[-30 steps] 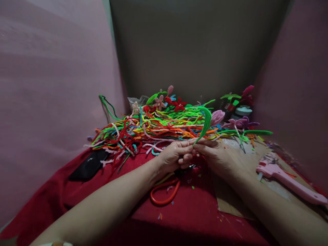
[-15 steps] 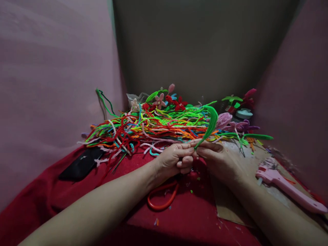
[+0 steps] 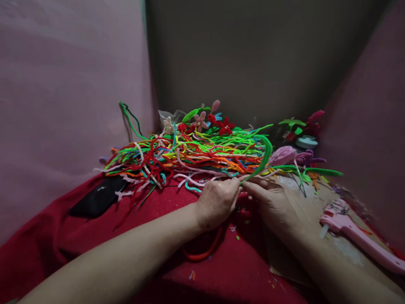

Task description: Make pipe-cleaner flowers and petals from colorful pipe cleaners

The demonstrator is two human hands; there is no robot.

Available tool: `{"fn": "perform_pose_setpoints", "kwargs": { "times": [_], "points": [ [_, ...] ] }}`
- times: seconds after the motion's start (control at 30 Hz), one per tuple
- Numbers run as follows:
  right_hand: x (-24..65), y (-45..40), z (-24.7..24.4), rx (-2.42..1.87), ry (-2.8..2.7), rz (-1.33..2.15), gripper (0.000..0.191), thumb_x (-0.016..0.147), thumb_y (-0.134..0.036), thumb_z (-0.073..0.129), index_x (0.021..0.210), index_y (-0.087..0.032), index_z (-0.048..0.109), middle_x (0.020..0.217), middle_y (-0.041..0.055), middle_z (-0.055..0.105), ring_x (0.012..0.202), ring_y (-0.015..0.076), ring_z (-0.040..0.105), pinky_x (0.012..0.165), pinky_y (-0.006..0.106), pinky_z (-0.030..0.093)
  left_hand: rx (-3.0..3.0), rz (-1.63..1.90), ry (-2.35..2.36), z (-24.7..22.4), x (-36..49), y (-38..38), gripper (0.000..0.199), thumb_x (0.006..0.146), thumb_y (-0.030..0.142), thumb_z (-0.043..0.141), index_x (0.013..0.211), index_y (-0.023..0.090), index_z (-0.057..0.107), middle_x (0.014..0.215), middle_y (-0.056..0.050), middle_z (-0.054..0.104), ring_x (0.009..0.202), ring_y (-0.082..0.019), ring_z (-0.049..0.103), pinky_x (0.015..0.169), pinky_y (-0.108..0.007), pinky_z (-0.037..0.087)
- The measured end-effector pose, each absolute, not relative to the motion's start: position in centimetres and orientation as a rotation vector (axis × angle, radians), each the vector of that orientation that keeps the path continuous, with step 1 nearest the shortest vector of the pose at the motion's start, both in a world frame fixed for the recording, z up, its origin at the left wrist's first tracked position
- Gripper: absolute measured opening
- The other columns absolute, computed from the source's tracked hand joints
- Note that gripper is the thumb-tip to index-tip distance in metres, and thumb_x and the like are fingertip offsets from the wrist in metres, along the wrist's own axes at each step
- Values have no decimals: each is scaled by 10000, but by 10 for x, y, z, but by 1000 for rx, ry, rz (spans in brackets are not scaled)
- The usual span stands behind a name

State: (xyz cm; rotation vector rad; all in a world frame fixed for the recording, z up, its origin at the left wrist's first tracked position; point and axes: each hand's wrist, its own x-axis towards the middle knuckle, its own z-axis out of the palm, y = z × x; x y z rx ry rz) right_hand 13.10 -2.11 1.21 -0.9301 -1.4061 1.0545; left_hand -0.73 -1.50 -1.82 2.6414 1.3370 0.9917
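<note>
On the red cloth-covered desk (image 3: 152, 257), a tangled heap of multicoloured fuzzy stems (image 3: 202, 156) lies beyond the left hand (image 3: 218, 200) and right hand (image 3: 278, 207), whose fingers pinch the base of a curved, leaf-like green fuzzy piece (image 3: 267, 155). Its arch could snag loose strands; uneven pressure might kink the base.

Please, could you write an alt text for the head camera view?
A person's left hand and right hand grip the lower end of a curved green piece, before a heap of bright fuzzy stems. On the red cloth lies a black phone-like object at left; a pink glue gun lies at right.
</note>
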Motion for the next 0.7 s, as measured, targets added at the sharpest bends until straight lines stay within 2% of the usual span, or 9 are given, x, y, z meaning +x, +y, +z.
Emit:
{"fn": "perform_pose_setpoints", "kwargs": {
  "times": [0.13,0.23,0.33,0.43,0.57,0.7],
  "points": [
    [131,-25,26,-1146,-1655,846,141,692,-261,601,607,-231,710,670,11,694,657,205,615,686,326,484,2521,1076,1313,-20,-9,-10,221,869,190,385,827,157,599,675,-26,596,599,-132,514,557,-244,352],
    [141,-19,19,-1137,-1744,781,141,704,-331,614,687,-248,726,744,12,710,739,225,622,721,336,474,2169,1174,1192,-14,-7,-7,196,846,207,448,707,162,579,563,24,514,534,-88,459,525,-207,335],
    [152,-10,5,-1065,-1739,859,167,698,-355,627,762,-243,733,836,26,715,843,255,617,772,362,464,1722,1103,1018,-7,-5,-7,228,827,240,466,620,156,509,476,59,431,408,-53,385,426,-180,296],
    [155,-4,-9,-1015,-1683,963,189,734,-353,593,809,-247,731,807,28,713,833,272,622,755,391,471,1392,965,857,-3,-6,-8,226,806,296,500,633,151,492,452,71,427,320,-34,338,345,-167,249],
    [152,0,-19,-946,-1524,1109,130,709,-316,622,781,-279,724,739,25,706,812,295,625,699,406,480,1200,887,652,-7,-11,-5,206,781,311,566,684,132,533,473,66,452,319,-21,350,332,-144,253],
    [148,-1,-21,-885,-1419,1212,139,691,-311,636,787,-257,720,771,35,706,793,272,623,707,396,477,1079,801,460,-13,-14,0,184,791,293,571,724,122,558,445,76,411,303,-18,284,324,-151,251]
  ]
}}
